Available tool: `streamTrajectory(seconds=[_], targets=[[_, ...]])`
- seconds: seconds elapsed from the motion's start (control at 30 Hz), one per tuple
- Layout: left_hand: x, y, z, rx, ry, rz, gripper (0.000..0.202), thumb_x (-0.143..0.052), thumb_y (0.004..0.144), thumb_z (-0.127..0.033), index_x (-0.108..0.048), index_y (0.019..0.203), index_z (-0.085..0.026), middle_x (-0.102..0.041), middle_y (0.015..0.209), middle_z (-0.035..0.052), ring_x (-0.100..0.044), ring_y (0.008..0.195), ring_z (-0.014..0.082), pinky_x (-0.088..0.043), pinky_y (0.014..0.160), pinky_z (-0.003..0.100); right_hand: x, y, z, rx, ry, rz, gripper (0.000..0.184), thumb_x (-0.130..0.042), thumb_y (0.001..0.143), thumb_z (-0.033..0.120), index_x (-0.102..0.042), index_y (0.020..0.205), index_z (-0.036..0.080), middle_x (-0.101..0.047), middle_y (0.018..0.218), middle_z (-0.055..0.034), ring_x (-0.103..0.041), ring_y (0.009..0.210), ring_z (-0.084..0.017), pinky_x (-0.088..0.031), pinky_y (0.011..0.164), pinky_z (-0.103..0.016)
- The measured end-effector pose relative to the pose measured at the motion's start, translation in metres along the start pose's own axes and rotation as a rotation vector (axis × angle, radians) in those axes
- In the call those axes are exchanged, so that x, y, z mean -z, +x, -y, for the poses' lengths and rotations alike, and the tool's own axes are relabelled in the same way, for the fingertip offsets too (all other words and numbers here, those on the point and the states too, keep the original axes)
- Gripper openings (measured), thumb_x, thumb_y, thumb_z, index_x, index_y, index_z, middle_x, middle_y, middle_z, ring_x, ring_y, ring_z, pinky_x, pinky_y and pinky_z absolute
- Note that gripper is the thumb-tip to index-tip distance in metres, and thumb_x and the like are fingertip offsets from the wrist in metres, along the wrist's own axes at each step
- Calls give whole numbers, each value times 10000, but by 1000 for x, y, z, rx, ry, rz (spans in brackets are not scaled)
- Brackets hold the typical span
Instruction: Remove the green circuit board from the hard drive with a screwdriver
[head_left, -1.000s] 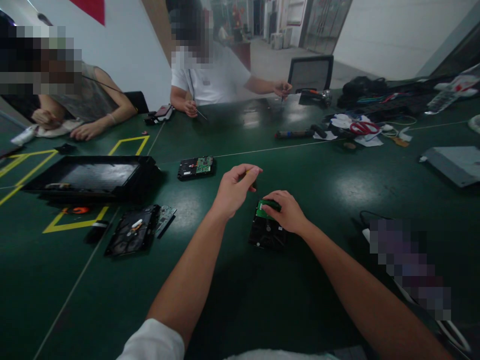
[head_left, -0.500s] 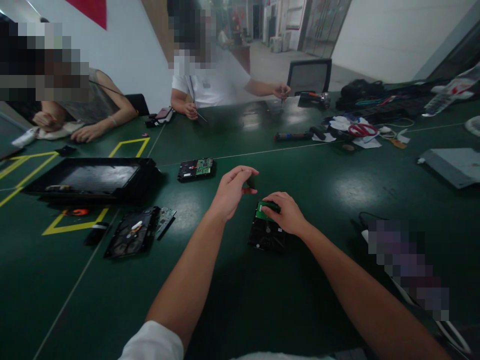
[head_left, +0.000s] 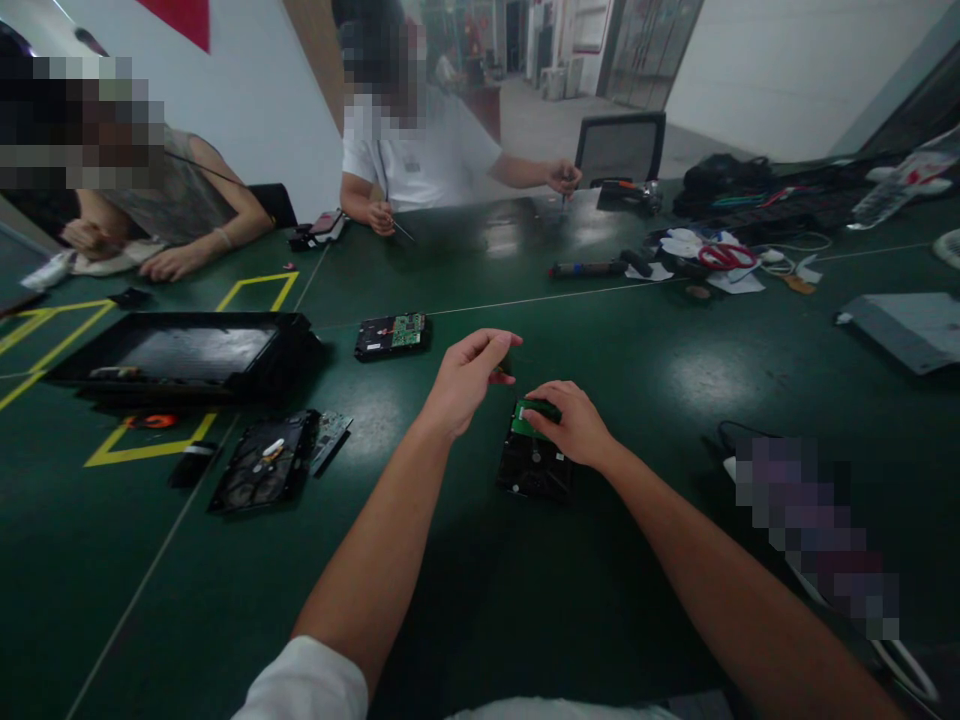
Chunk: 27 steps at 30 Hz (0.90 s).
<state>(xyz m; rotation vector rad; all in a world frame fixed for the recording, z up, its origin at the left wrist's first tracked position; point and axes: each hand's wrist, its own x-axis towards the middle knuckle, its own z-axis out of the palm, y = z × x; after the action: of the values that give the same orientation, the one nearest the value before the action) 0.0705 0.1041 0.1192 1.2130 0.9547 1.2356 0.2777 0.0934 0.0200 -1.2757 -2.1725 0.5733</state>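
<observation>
Just right of the frame's centre, we have a drive (head_left: 535, 470) lying flat on the dark green table (head_left: 487, 600), its green board (head_left: 525, 420) facing up at the end away from us. Our right hand (head_left: 574, 423) is bent over that end and has hold of it, the thumb on the board and the fingers curled at the far edge. Up and to the left of the drive hangs our left hand (head_left: 472, 375), thumb and forefinger curved towards each other and nearly closed; something dark shows between them, but we cannot tell what it is or how firmly it is gripped.

Left of our hands, near the middle, sits a second drive (head_left: 391, 337), with a green board showing. Lower left, we see a third drive (head_left: 266, 465) with a small white piece (head_left: 274, 449) on it and a loose board (head_left: 331, 440) just beside it. Above that stands a black tray (head_left: 307, 345), over yellow tape (head_left: 150, 455).

At the top, a person in white (head_left: 412, 165) holds a thin tool (head_left: 403, 232); another person (head_left: 199, 190) sits upper left. Upper right, we see a bottle (head_left: 892, 195) and, below it, a grey box (head_left: 911, 330).
</observation>
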Motion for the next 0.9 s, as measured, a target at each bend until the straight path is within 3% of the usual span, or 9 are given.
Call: streamTrajectory(seconds=[0.2,0.37,0.6,0.9], targets=[[2,-1,-1,58,-98,59,287,-731,919,-435,-708,1083,-201,-729,982,69,-695,919,198,-625,679,295,-2,-1,-2,11,1,-15,234,-693,993,389,-726,1193,272,-739,1215,-82,-643,1154,-297,-484,999,-505],[-1,0,1,81,-179,1,224,-718,912,-384,-610,974,-198,-755,937,71,-737,915,215,-645,710,332,-3,-1,-4,19,-8,-9,232,-689,999,392,-721,1192,268,-736,1222,-76,-641,1154,-287,-481,998,-491],[4,2,0,33,-57,-80,169,-707,869,-347,-691,823,-185,-680,895,52,-668,837,175,-608,592,249,-1,-1,-1,8,2,-5,234,-685,1003,378,-724,1203,262,-732,1226,-82,-635,1160,-287,-491,991,-486],[0,0,-3,65,-154,-52,129,-666,892,-304,-610,948,-202,-735,875,62,-728,892,221,-648,659,324,-3,0,-5,28,-1,-19,223,-701,989,380,-723,1178,263,-736,1204,-82,-640,1132,-293,-488,986,-490]])
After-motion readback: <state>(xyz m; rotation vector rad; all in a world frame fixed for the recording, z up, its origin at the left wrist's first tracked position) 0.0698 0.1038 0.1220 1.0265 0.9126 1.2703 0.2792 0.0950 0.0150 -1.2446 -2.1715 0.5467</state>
